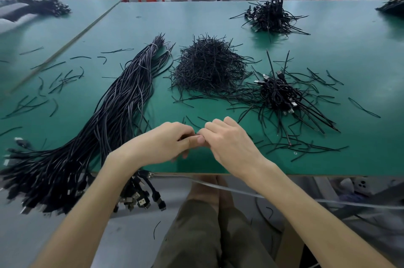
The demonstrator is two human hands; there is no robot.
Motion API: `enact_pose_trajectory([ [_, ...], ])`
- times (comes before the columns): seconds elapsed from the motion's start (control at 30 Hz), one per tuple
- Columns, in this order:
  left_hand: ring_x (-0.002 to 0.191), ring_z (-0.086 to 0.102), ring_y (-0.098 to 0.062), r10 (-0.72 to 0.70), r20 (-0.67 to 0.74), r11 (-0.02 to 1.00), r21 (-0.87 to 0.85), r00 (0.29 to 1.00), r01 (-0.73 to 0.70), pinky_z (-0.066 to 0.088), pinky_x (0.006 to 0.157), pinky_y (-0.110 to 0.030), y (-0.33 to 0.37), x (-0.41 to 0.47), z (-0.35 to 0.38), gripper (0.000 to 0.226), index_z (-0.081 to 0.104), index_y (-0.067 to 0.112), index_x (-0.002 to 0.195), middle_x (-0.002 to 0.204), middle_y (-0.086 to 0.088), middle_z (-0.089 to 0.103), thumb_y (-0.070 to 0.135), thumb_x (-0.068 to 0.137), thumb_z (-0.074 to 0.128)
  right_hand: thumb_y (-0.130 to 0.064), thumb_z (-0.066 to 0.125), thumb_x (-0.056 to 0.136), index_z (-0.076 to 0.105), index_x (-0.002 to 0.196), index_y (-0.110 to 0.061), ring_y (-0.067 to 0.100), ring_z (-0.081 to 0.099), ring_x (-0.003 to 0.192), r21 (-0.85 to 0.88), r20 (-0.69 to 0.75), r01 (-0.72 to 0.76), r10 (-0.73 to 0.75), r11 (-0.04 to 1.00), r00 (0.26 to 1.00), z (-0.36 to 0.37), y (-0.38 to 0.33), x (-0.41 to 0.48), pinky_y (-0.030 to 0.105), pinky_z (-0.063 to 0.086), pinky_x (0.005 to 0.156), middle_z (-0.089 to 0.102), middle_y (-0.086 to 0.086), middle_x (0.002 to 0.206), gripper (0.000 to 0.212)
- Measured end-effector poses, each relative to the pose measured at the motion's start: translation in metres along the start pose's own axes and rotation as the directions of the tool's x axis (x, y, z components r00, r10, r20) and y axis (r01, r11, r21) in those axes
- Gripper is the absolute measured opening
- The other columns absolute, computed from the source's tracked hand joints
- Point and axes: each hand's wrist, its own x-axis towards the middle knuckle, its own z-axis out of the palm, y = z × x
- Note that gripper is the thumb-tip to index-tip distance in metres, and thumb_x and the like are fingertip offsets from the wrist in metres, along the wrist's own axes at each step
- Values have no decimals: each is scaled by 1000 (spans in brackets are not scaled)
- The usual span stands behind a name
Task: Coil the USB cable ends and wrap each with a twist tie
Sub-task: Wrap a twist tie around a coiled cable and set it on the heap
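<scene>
Because both hands meet fingertip to fingertip over the near edge of the desk (354,53), the work is mostly hidden. The left hand (161,144) and right hand (231,145) each have a curled, closed grip on one small dark piece between them, judged to be a cable end (187,136) with its tie. To do this step well, one grip should pin the coil flat while the other turns the tie ends tightly, so the loops cannot spring apart. Just left lies the long bundle of USB cables (113,114), its plugs hanging off the edge. Loose stray ties (54,84) litter the surface and could snag. Beyond sits the heap of twist ties (209,68), with a pile of coiled cables (279,95) to its right and another pile (271,16) farther back.
</scene>
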Motion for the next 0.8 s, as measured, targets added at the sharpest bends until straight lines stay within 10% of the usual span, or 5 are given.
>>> enact_pose_trajectory([
  [0.2,59,52,-4,34,-27,999,19,999,-33,40,61,-21,3,7,0,41,55,26,82,72,7,59,47,108,32,-15,65,95,67,88,-17,21,55,74,-68,-139,-6,-4,998,990,5,11,3,34,43,70,58,-3,77,8],
  [0.37,83,64,-26,-26,-300,998,39,954,39,51,79,-45,-3,15,7,39,53,28,86,91,-2,69,48,109,29,-13,73,88,59,134,-14,26,52,118,-101,-208,-196,172,975,963,9,17,4,37,35,101,60,3,126,49],
  [0.5,71,56,-11,-100,-482,992,-118,870,49,42,68,-36,-20,23,6,38,54,29,82,77,8,59,43,110,31,-16,77,86,59,125,-12,28,48,117,-22,-299,-277,258,960,919,4,26,-4,37,36,98,54,8,127,43],
  [0.8,42,32,-9,-236,-494,807,-579,837,-114,29,40,-30,-18,30,19,36,54,11,86,64,3,43,27,112,35,-39,75,87,68,98,-31,15,33,109,319,147,-628,618,710,773,17,49,-23,31,20,86,47,-6,108,16],
])
